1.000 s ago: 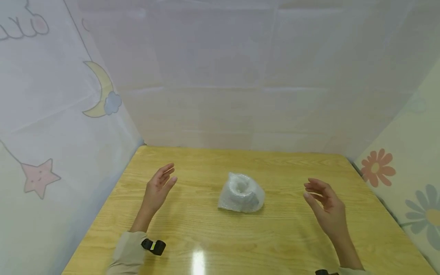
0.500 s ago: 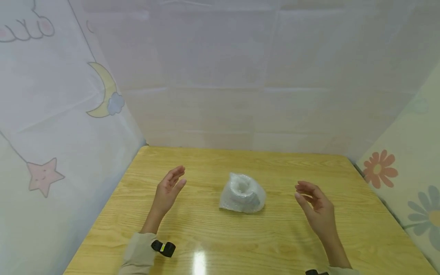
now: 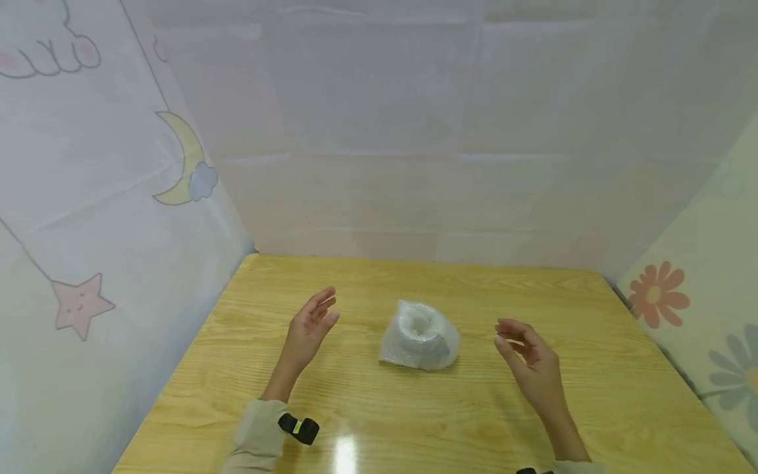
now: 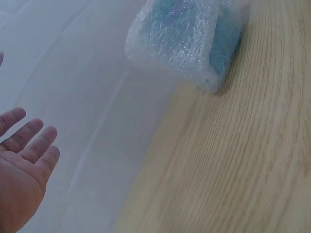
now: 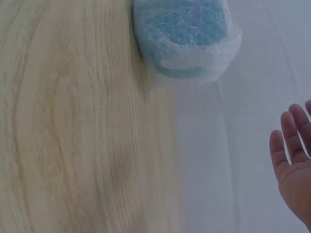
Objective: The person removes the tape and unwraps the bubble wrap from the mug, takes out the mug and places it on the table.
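A bubble-wrapped bundle (image 3: 420, 335) is sitting near the middle of the wooden table (image 3: 367, 421), between the two hands and touching neither. The left hand (image 3: 310, 324) is hovering beside it with fingers straight and empty; the right hand (image 3: 529, 359) is hanging opposite, fingers loosely bent, holding nothing. Something blue-green is showing through the wrap in the wrist views, but its shape is staying unreadable.
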A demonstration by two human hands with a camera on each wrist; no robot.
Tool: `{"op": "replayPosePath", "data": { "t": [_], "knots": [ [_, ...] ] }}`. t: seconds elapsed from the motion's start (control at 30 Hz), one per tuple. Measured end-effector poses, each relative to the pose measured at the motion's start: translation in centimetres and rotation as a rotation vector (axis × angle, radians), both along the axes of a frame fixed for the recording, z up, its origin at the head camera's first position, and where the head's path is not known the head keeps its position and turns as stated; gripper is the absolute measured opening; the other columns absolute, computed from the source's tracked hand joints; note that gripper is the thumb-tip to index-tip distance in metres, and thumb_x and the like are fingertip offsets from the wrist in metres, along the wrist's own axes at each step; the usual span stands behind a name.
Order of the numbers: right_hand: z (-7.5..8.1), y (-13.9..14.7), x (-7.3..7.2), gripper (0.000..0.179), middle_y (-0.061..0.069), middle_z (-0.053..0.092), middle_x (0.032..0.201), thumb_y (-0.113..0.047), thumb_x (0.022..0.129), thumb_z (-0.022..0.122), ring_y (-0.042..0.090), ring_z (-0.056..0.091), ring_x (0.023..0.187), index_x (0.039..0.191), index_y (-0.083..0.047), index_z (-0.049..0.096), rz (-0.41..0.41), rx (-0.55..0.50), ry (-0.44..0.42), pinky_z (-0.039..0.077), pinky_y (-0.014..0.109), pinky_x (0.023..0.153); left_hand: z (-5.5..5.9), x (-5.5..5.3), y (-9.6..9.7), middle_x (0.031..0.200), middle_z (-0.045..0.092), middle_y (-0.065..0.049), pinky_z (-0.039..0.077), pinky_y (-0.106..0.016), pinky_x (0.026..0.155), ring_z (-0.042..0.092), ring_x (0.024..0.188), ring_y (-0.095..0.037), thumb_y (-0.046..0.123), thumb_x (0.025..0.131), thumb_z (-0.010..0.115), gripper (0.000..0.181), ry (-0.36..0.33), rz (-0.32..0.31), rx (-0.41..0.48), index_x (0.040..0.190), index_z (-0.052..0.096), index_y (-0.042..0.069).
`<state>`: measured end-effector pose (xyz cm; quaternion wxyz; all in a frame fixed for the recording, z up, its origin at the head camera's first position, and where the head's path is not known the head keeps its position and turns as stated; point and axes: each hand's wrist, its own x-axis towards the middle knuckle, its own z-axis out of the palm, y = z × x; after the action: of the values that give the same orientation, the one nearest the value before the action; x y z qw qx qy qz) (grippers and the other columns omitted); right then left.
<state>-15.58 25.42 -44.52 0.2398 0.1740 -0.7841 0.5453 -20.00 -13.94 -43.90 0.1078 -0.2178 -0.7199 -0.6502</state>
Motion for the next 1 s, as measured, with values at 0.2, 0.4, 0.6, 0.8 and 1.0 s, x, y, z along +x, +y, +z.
{"op": "replayPosePath", "data": {
  "t": [0.2,0.4,0.6,0.8,1.0],
  "knots": [
    [-0.4,-0.2,-0.3,0.03,0.007,0.063,0.108,0.01,0.09,0.061,0.014,0.058,0.1,0.119,0.008,0.059,0.004,-0.009,-0.007,0.05,0.018,0.082,1.2,0.7,1.4,0.143,0.04,-0.028,0.028,-0.056,0.108,0.038,0.13,-0.048,-0.004,0.097,0.053,0.046,0.013,-0.012,0.008,0.14,0.039,-0.012],
    [-0.9,-0.8,-0.3,0.028,0.014,0.063,0.104,0.01,0.089,0.063,0.013,0.059,0.097,0.117,0.006,0.061,-0.002,-0.022,-0.012,0.05,0.018,0.082,0.9,0.7,2.3,0.143,0.041,-0.026,0.028,-0.057,0.108,0.038,0.13,-0.048,-0.001,0.097,0.055,0.046,-0.004,-0.023,0.025,0.139,0.041,-0.011],
    [-1.6,-1.3,-0.1,0.026,0.021,0.062,0.101,0.009,0.089,0.063,0.011,0.06,0.093,0.115,0.004,0.061,0.012,-0.004,-0.035,0.05,0.017,0.081,0.4,1.0,2.9,0.143,0.042,-0.027,0.029,-0.057,0.107,0.038,0.13,-0.048,0.001,0.097,0.056,0.045,-0.049,-0.03,0.024,0.138,0.042,-0.011],
    [-0.5,-2.6,0.4,0.025,0.017,0.064,0.093,0.012,0.087,0.064,0.017,0.063,0.084,0.111,0.007,0.062,0.038,0.033,-0.003,0.052,0.019,0.078,0.0,0.7,3.4,0.141,0.043,-0.028,0.031,-0.058,0.105,0.04,0.129,-0.048,0.002,0.096,0.058,0.045,-0.034,-0.03,0.021,0.137,0.044,-0.011],
    [0.6,-3.7,1.0,0.023,0.016,0.065,0.089,0.015,0.084,0.065,0.016,0.063,0.08,0.106,0.007,0.064,0.032,0.042,-0.005,0.053,0.019,0.074,-0.3,0.4,3.9,0.14,0.043,-0.029,0.032,-0.059,0.104,0.041,0.127,-0.049,0.003,0.096,0.058,0.046,-0.053,-0.052,0.021,0.137,0.043,-0.011]
  ]
}}
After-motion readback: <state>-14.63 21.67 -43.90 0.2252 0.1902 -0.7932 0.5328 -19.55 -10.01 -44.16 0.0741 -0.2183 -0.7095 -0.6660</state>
